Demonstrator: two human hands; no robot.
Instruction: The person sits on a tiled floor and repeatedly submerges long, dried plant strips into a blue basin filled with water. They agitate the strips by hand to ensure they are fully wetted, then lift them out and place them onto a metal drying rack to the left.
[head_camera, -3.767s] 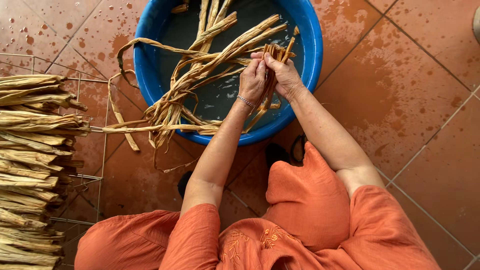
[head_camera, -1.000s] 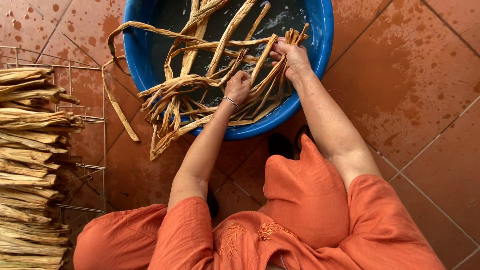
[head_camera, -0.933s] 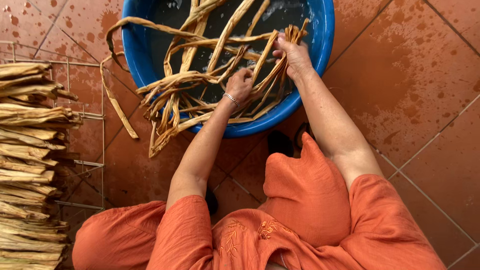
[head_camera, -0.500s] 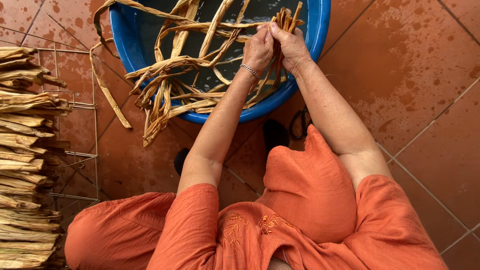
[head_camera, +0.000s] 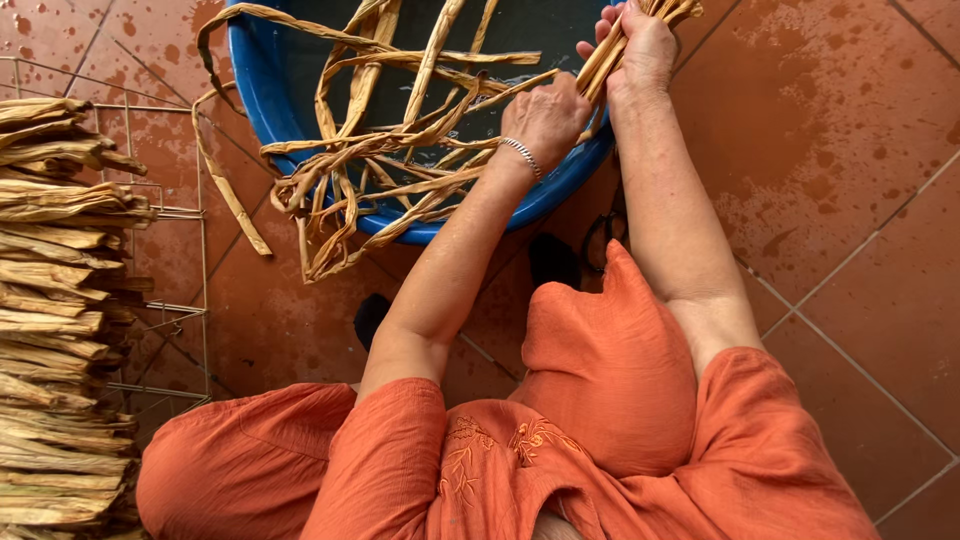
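Note:
A blue plastic basin (head_camera: 262, 95) holds dark water and a tangle of long wet tan fibre strips (head_camera: 390, 165), several hanging over its near rim. My right hand (head_camera: 645, 45) grips the gathered upper ends of the strips at the top of the view. My left hand (head_camera: 545, 118), with a silver bracelet at the wrist, is closed around the same bundle just below it, over the basin's near edge.
A thick stack of dried tan strips (head_camera: 55, 300) lies on a wire rack (head_camera: 190, 215) at the left. The floor is wet terracotta tile (head_camera: 830, 180). My orange clothing (head_camera: 600, 400) fills the bottom of the view.
Both hands have lifted the bundle's ends up and to the right. My left hand came from lower on the strips to just under the right hand.

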